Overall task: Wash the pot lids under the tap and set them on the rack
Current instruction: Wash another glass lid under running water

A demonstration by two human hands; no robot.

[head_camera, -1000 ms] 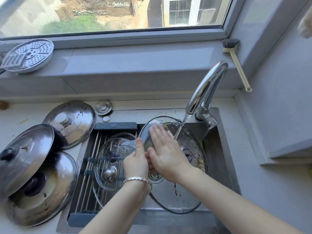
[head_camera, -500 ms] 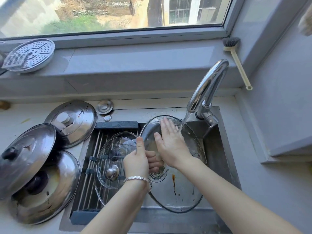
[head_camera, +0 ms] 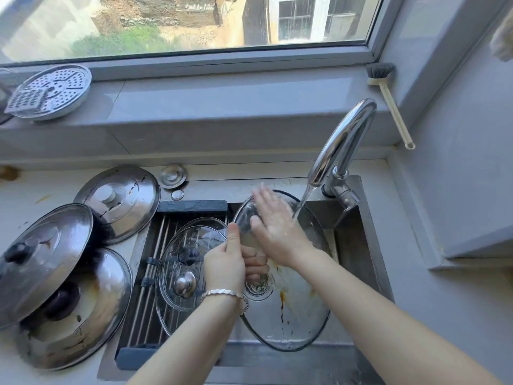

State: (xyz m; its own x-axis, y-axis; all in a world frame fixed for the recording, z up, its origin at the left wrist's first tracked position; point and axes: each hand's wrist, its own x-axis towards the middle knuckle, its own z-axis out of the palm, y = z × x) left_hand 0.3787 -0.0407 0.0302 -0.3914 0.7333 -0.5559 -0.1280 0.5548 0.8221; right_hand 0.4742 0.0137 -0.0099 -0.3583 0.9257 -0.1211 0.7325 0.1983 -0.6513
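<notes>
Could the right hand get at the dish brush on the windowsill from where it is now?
Probably yes. The right hand lies flat on the glass lid, holding nothing. The dish brush leans in the sill corner, beyond the tap, which the arm would have to skirt.

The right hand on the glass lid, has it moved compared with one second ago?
Yes. The right hand has slid up the glass lid, away from the person, toward the tap.

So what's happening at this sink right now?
A person is washing a large glass pot lid in the sink under the running tap. The left hand grips it at the centre while the right hand rubs its surface. Two glass lids lie on the rack; three steel lids sit on the counter.
</notes>
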